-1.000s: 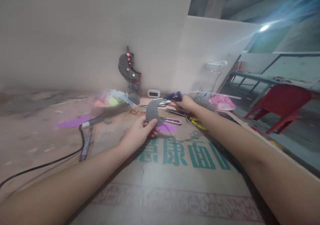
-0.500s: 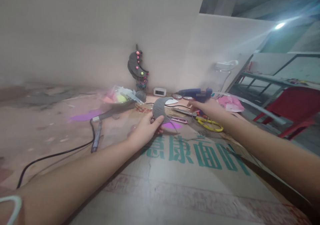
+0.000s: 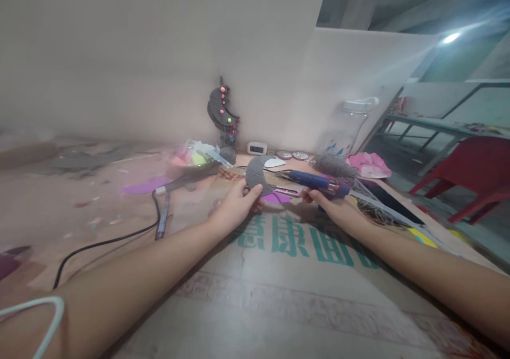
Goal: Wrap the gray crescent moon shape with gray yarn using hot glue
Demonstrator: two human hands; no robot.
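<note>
Pinching grey crescent (image 3: pixel 255 173) in left hand (image 3: pixel 236 208) above worktop (image 3: pixel 279 295); right hand (image 3: pixel 332 208), fingers wrapped round blue glue gun (image 3: pixel 314 181), now brought nozzle-first beside crescent, ready for gluing.

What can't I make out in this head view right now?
- Glue gun nozzle tip: too blurred to tell if it touches the grey crescent.
- Right hand fingers: partly hidden under the gun.
- Clock digits: too small.
- Bowl contents: motion blur.
- White loop: cut off by the left edge.
</note>
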